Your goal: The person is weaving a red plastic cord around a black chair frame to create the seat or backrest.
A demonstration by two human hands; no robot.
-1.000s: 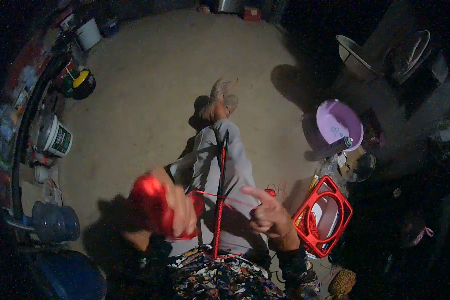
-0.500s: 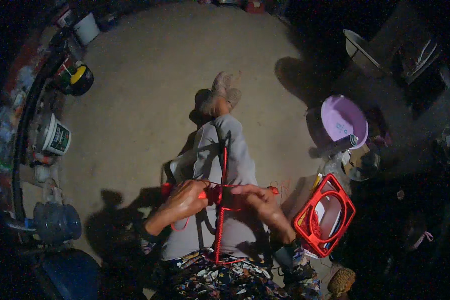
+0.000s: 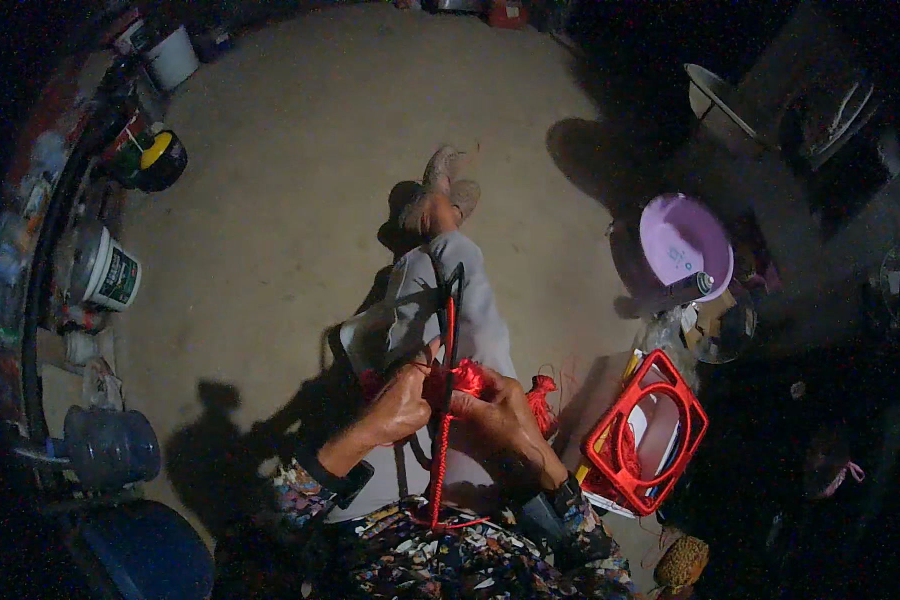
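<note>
Over my lap runs a thin dark rod (image 3: pixel 455 290), its near part wound tightly with red cord (image 3: pixel 440 470). On the right side of the rod, my right hand (image 3: pixel 508 420) is closed round a bundle of red thread (image 3: pixel 468 378). My left hand (image 3: pixel 398 408) is closed on the rod's left side, fingers bent toward it with red cord at the fingertips; the exact grip is partly hidden. A second red tassel-like bundle (image 3: pixel 541 402) hangs just beyond my right hand.
A red square frame with a round opening (image 3: pixel 698 440) tops a box of papers and red thread at my right. Behind it are a purple basin (image 3: pixel 660 225) and a spray can (image 3: pixel 695 287). A white bucket (image 3: pixel 116 275) and a blue water jug (image 3: pixel 115 446) stand left.
Both hands have drawn in close to the rod; before, they were farther apart with cord stretched between them. The red bundle now shows in my right hand, and the second tassel has come into view.
</note>
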